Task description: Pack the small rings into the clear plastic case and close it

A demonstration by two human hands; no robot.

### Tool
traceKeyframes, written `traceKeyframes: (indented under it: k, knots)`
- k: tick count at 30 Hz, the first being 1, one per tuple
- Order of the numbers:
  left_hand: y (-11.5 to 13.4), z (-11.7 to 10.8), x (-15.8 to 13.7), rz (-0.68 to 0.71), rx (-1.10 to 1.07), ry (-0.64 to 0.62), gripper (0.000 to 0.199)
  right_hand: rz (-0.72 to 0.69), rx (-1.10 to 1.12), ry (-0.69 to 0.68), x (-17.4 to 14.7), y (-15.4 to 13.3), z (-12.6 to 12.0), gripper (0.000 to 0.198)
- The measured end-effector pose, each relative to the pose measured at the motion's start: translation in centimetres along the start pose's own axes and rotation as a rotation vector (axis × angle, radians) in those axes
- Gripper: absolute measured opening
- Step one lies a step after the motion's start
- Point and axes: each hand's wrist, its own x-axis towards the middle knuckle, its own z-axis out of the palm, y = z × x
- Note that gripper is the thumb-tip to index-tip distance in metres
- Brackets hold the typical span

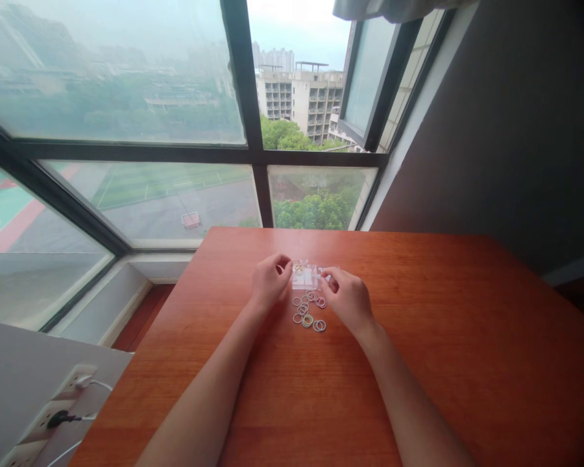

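A small clear plastic box (305, 279) lies on the wooden table between my two hands, with a gold-coloured ring-like thing (298, 267) near its upper left. My left hand (271, 282) has its thumb and forefinger closed at the box's left edge. At the right edge, the thumb and forefinger of my right hand (349, 299) pinch a clear part that looks to belong to the box. Just in front of the box lie several thin pale rings (302, 309), some overlapping. One ring (307, 321) among them looks yellowish.
The reddish-brown table (448, 337) runs up to a large window with dark frames (175, 153). A grey wall (506, 130) rises on the right. Low on the left, wall sockets (53, 415) hold a black plug (58, 419) and a white plug (84, 382) with cables.
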Motion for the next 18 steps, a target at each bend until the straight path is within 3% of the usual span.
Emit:
traceKeyframes:
  k: [10, 18]
  knots:
    - [-1.2, 1.2, -0.2, -0.025, 0.058, -0.015, 0.014, -0.008, 0.03, -0.086, 0.1, 0.3, 0.3, 0.011]
    - [-1.0, 0.7, -0.1, -0.035, 0.019, -0.011, 0.014, -0.039, 0.175, -0.326, -0.1, 0.2, 0.2, 0.012]
